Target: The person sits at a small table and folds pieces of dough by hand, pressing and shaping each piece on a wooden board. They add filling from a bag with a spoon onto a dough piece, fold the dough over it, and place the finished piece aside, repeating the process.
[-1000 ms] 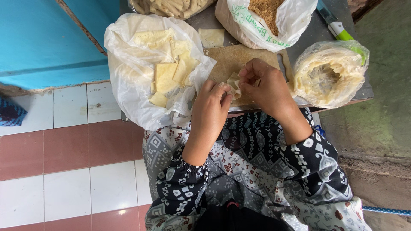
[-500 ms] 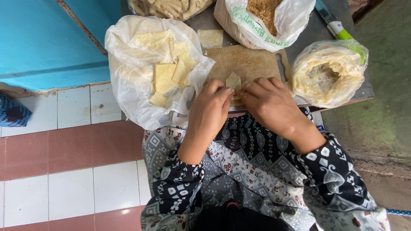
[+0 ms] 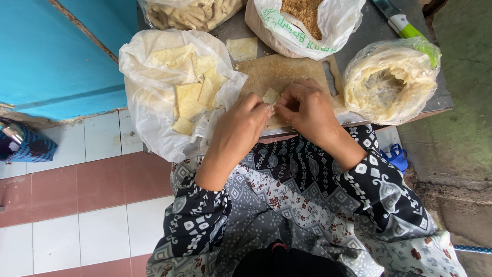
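Soft, even daylight fills the overhead view, bright without harsh glare. Shadows are faint, pooling only under the hands and beneath the near edge of the tabletop [image 3: 359, 36]. Focus is sharp at centre. Straight lines bow slightly near the frame edges from a wide lens.

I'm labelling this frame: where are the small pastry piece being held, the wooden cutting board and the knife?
small pastry piece [image 3: 270, 95], head view, its pale upper face.
wooden cutting board [image 3: 279, 72], head view, bare middle.
knife [image 3: 405, 24], head view, green-and-white handle.
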{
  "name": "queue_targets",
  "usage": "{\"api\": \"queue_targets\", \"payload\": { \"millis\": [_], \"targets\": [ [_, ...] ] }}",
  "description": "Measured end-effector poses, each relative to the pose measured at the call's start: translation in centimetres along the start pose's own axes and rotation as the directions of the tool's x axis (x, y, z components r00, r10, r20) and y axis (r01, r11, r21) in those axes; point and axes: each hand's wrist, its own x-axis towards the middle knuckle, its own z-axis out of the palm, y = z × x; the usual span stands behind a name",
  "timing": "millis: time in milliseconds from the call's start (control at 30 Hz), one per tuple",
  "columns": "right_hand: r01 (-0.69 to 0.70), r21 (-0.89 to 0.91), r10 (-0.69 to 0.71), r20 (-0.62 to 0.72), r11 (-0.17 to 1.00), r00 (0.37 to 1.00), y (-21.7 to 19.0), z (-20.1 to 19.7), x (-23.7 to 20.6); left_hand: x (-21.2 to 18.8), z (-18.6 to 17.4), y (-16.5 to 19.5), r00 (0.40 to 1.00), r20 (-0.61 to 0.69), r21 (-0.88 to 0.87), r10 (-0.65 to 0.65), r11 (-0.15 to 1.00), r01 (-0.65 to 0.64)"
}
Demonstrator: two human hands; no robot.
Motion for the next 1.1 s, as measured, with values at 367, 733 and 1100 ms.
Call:
{"api": "queue_targets", "payload": {
  "millis": [367, 733, 1100],
  "targets": [
    [0.150, -0.100, -0.139, 0.105, 0.984, 0.985, -0.9, -1.3, 0.1, 1.9, 0.4, -1.6, 0.979, 0.079, -0.186, -0.189, 0.962, 0.201],
    [0.241, -0.137, -0.225, 0.120, 0.961, 0.967, -0.8, -1.2, 0.2, 0.3, -0.1, -1.2, 0.999, -0.011, -0.078, -0.044, 0.996, 0.043],
    [-0.122, -0.024, 0.125, 0.226, 0.992, 0.966, -0.1, -1.1, 1.4, 2.3, 0.5, -1.5, 0.964, 0.083, -0.214, -0.252, 0.941, 0.264]
  ]
}}
